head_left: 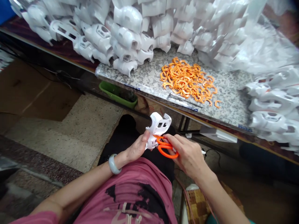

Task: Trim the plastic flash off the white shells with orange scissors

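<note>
Over my lap, my left hand [138, 145] grips a white moulded plastic housing [159, 125] by its left side. The housing is tilted and shows a curved rim and square openings. My right hand [187, 153] is closed around orange-handled scissors [167, 151], whose loops show at its fingertips. The scissors meet the lower part of the housing; their blades are hidden from view. On the table beyond lies a heap of small orange C-shaped plastic clips [187, 79], with one clip [217, 104] apart at its right end.
White housings [126, 40] stand stacked along the back of the speckled table [147, 74], with another pile [273, 115] at the right. A thin dark rod [184, 99] lies near the front edge. Below sits a green bin [118, 95]. A woven seat [198, 202] is at lower right.
</note>
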The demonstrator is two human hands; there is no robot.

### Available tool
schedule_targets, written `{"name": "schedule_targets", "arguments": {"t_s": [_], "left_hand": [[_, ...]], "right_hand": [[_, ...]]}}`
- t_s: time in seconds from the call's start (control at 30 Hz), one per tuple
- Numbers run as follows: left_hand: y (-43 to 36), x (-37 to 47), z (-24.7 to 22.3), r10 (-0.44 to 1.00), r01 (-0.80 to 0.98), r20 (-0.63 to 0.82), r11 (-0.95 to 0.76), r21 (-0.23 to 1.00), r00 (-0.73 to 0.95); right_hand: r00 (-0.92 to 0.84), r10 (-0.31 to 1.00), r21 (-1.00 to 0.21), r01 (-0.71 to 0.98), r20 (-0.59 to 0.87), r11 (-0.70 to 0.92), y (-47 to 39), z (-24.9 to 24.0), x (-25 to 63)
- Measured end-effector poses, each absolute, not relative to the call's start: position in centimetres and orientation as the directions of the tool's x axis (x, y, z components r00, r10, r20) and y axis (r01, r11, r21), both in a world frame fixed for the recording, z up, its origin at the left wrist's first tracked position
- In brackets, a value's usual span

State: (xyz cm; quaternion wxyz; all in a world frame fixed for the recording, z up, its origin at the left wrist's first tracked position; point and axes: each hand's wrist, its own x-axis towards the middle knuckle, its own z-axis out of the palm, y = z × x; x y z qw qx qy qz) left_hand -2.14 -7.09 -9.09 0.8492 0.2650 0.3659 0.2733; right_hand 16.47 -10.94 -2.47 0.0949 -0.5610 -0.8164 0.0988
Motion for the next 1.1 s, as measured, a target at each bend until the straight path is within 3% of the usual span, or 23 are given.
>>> {"name": "schedule_targets", "arguments": {"t_s": [0.1, 0.23, 0.37, 0.63, 0.73, 1.1], "left_hand": [[-7.3, -2.2, -9.2, 0.695, -0.190, -0.409, 0.613, 0.767, 0.591], [-7.6, -2.4, -9.4, 0.664, -0.105, -0.392, 0.578, 0.809, 0.636], [-7.9, -2.4, -9.4, 0.649, -0.036, -0.401, 0.551, 0.834, 0.647], [-7.3, -1.6, -9.5, 0.690, -0.116, -0.402, 0.573, 0.811, 0.601], [-7.1, -1.6, -9.6, 0.679, -0.180, -0.382, 0.603, 0.777, 0.628], [-7.3, -2.1, -10.2, 0.686, -0.066, -0.399, 0.545, 0.836, 0.609]], "right_hand": [[-0.361, 0.932, -0.219, 0.911, -0.014, 0.350, -11.2, -2.4, 16.3], [-0.355, 0.924, -0.146, 0.931, -0.140, 0.335, -11.4, -2.2, 15.8], [-0.349, 0.907, -0.163, 0.934, -0.234, 0.317, -11.0, -2.6, 15.7], [-0.303, 0.953, -0.383, 0.880, 0.004, 0.281, -11.2, -4.7, 16.9], [-0.294, 0.953, -0.404, 0.865, 0.077, 0.299, -11.6, -4.6, 17.2], [-0.325, 0.945, -0.348, 0.891, -0.039, 0.292, -11.6, -3.7, 16.5]]}}
